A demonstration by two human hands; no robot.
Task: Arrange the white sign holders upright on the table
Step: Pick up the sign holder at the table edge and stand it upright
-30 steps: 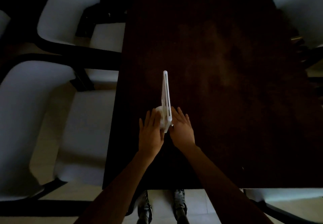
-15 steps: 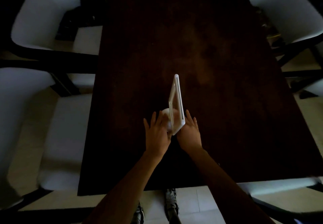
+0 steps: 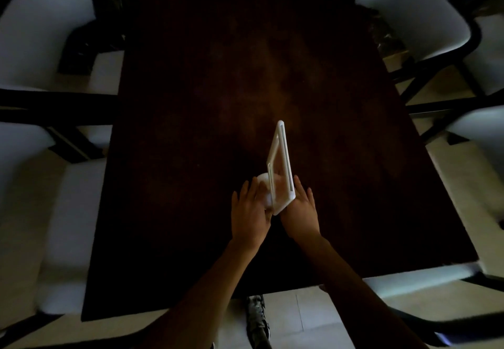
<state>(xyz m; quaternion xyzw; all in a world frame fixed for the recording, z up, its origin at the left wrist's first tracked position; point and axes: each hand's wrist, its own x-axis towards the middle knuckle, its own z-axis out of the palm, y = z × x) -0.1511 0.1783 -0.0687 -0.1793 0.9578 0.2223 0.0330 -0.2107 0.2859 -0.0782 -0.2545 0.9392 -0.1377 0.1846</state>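
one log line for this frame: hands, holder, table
hands: left and right flank base, fingers flat | sign holder: one, white, upright on its base | table: dark | status: being steadied

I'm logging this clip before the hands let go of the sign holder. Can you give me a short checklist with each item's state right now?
1. White sign holder standing on edge, frame pointing up: ok.
2. Both hands on it: left hand against the round base side, right hand flat against the frame's near corner: ok.
3. Base resting flat on the table: cannot tell, the hands hide it and the picture is dark.
4. Holder well in from the table edges: ok.
5. Frame truly vertical: cannot tell, the wide-angle view distorts it.
6. Other sign holders placed: cannot tell, none in view.
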